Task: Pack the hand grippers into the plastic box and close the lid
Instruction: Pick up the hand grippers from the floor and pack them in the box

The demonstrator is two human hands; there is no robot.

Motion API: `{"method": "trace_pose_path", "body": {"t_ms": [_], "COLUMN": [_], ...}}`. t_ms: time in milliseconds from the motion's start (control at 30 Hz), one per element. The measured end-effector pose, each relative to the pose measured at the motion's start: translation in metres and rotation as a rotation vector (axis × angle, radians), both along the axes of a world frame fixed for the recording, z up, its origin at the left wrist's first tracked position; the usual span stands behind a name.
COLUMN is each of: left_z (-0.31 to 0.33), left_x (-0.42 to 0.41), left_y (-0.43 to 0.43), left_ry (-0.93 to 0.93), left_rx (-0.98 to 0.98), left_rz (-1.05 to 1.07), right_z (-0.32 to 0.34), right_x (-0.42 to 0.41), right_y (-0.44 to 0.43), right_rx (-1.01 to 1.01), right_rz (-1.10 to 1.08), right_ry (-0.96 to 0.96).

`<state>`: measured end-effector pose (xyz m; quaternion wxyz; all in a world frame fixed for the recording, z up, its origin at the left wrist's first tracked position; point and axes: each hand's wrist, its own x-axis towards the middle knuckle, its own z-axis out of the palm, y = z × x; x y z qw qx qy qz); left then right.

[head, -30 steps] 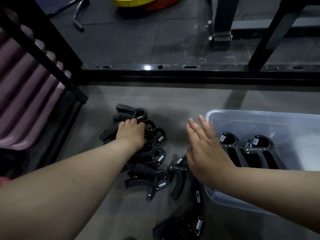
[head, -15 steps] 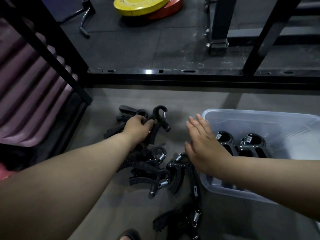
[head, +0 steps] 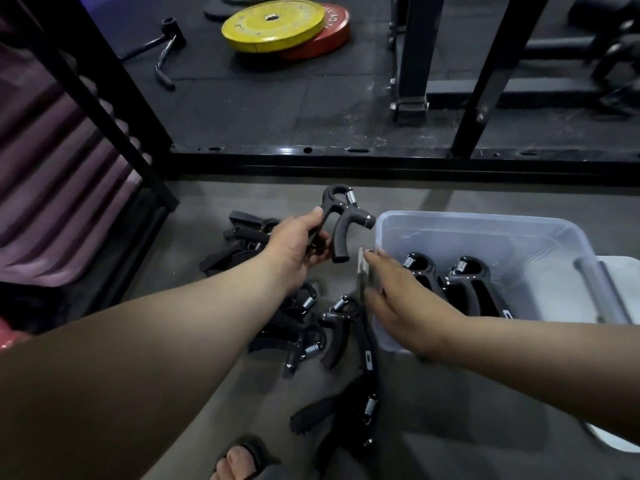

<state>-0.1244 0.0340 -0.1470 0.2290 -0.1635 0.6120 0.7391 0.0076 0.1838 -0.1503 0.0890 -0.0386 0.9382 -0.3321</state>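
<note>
Grey gym floor (head: 450, 410), a yellow weight plate (head: 273, 26) lying beyond the black rack frame (head: 381, 161). The left hand (head: 294, 251) is wrapped round one handle of a black hand gripper (head: 343, 216), holding it up above the pile of grippers (head: 311, 327) on the floor. The right hand (head: 405, 303) is flat, fingers straight, against the near left corner of the clear plastic box (head: 485, 220), where two grippers (head: 464, 282) lie side by side.

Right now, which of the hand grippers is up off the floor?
The hand gripper held in the left hand, spring end up, just left of the plastic box. The rest lie in the floor pile or inside the box.
</note>
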Motion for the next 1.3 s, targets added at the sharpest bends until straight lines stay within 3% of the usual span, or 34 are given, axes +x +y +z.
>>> {"method": "trace_pose_path", "body": {"t_ms": [233,400,467,533,700,900,1000,1167,1300], "left_z": [0.031,0.034,0.036,0.035,0.012,0.006,-0.003,-0.019,-0.03], "left_x": [0.05,0.08,0.09,0.09,0.077,0.084,0.088,0.083,0.077], "left_y": [0.039,0.072,0.08,0.078,0.066,0.07,0.07,0.065,0.061], "left_ry": [0.21,0.414,0.54,0.61,0.557,0.779,0.767,0.763,0.844], "left_rx": [-0.106,-0.094,-0.235,-0.423,-0.796,-0.938,-0.987,-1.021,-1.037], "left_rz": [-0.192,-0.441,-0.566,-0.576,-0.551,-0.645,-0.593,-0.705,-0.721], "right_z": [0.02,0.03,0.03,0.027,0.022,0.017,0.013,0.001,-0.009], "right_x": [-0.009,-0.025,-0.02,-0.014,0.001,0.009,0.005,0.005,0.002], "right_y": [0.011,0.03,0.046,0.062,0.094,0.101,0.097,0.097,0.098], "right_rx": [-0.579,-1.108,-1.182,-1.196,-1.212,-1.147,-1.045,-0.798,-0.765], "right_rz": [-0.438,-0.763,-0.838,-0.872,-0.889,-0.79,-0.838,-0.922,-0.871], "right_ry": [-0.033,-0.187,-0.27,-0.33,-0.493,-0.574,-0.581,-0.459,-0.466]}}
